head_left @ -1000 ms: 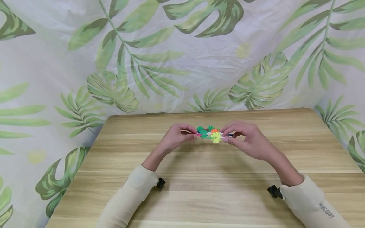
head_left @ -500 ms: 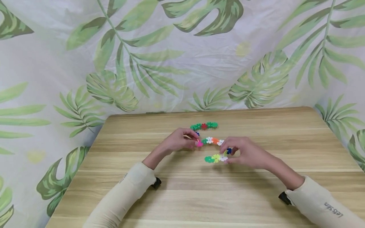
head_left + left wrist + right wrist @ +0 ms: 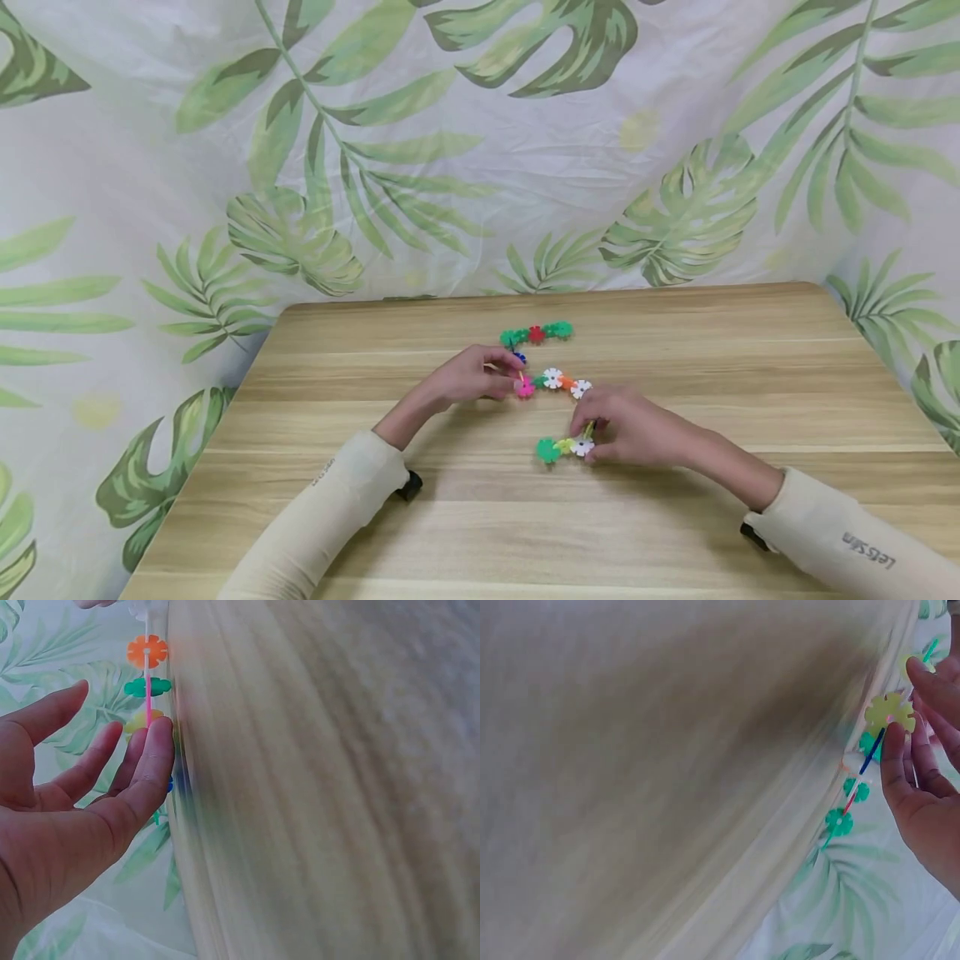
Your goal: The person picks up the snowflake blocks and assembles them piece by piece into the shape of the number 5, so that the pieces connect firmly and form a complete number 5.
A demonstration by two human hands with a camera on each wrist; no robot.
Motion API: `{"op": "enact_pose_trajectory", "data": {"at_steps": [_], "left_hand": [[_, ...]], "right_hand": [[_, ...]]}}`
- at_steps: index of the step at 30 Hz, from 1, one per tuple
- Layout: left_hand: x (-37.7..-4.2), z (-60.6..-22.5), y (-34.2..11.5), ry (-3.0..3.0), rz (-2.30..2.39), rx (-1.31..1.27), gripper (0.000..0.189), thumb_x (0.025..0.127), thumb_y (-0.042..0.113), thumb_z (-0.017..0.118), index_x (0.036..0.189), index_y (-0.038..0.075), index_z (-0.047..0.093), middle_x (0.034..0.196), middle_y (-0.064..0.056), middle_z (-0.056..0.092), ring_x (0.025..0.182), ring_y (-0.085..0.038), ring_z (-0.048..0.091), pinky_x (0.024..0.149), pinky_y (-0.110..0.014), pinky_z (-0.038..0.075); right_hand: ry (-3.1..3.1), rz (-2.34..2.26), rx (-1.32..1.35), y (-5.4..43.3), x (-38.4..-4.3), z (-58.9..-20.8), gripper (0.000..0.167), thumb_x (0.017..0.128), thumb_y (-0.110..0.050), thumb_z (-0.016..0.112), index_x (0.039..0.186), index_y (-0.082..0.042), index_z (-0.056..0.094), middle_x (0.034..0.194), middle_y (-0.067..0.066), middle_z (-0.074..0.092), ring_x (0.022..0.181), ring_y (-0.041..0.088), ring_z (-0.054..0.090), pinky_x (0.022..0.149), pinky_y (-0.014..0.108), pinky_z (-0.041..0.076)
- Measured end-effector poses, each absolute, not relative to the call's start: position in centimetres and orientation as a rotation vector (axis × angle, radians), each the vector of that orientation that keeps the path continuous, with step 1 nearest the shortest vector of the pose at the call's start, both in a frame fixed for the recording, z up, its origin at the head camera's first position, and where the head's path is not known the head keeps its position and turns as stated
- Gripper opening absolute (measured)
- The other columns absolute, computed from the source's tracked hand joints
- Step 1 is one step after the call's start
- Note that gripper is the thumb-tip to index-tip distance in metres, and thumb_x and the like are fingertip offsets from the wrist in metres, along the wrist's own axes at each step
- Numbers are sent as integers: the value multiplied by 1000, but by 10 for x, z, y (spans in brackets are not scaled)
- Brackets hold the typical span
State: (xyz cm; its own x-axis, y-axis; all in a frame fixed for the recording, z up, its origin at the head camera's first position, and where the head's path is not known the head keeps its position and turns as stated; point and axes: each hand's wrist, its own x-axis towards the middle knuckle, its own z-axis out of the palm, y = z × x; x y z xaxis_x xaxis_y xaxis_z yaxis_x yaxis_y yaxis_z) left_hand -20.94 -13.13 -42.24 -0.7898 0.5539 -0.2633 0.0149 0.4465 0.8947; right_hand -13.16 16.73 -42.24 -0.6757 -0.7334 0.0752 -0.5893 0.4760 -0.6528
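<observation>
A winding chain of small interlocking plastic discs (image 3: 552,378), notched like flowers, lies in an S shape over the wooden table. Its colours are green, red, blue, pink, white, orange and yellow. My left hand (image 3: 471,373) pinches the chain at the pink disc (image 3: 525,387), on the left bend. On the right bend my right hand (image 3: 633,425) holds the chain between thumb and fingertips, at a yellow disc (image 3: 889,712) in the right wrist view; its fingers hide part of that bend. The near end finishes in a green disc (image 3: 548,451), the far end in another green disc (image 3: 562,330).
The wooden table (image 3: 480,533) reaches back to a leaf-patterned cloth (image 3: 420,167) hanging behind it. Dark wrist cameras stick out from both pale sleeves (image 3: 330,500).
The chain was bunched edge-on between both hands a second ago and is now spread in an S. My right hand has moved down toward the near side; my left hand has lowered a little.
</observation>
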Motion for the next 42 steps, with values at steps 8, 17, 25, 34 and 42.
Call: {"op": "enact_pose_trajectory", "data": {"at_steps": [8,17,25,34,42], "left_hand": [[-209,-421,-134,2171,1332,456,31,103,8,67,133,-1,69,126,-15,70,105,-19,73,91,-37,66],[-226,-412,-127,2483,1252,360,44,101,19,73,142,5,64,147,-16,63,127,-33,69,94,-38,64],[-244,-418,-117,2582,1093,339,57,100,22,77,151,6,58,150,-18,60,125,-35,68,99,-43,62],[-249,-423,-109,2547,1073,317,50,97,16,79,143,4,63,138,-16,67,94,-22,75,80,-33,63],[-251,-422,-105,2540,1073,317,52,97,13,80,145,5,63,140,-16,65,79,-19,71,68,-27,60]], "right_hand": [[2449,-987,-1118,159,-124,-419,18,92,-9,85,105,-19,79,106,-6,74,97,11,71,86,29,64],[2698,-985,-846,173,-145,-408,28,94,-15,85,120,-9,76,113,6,74,99,19,71,83,34,63],[2756,-883,-782,184,-156,-403,33,100,-13,76,131,-3,72,128,14,73,112,33,73,91,48,64],[2554,-897,-676,184,-157,-400,45,100,-16,77,141,0,65,119,10,77,95,13,73,77,30,61],[2501,-822,-706,186,-151,-398,79,79,-18,97,147,-3,61,99,4,66,85,14,60,70,26,50]]}}
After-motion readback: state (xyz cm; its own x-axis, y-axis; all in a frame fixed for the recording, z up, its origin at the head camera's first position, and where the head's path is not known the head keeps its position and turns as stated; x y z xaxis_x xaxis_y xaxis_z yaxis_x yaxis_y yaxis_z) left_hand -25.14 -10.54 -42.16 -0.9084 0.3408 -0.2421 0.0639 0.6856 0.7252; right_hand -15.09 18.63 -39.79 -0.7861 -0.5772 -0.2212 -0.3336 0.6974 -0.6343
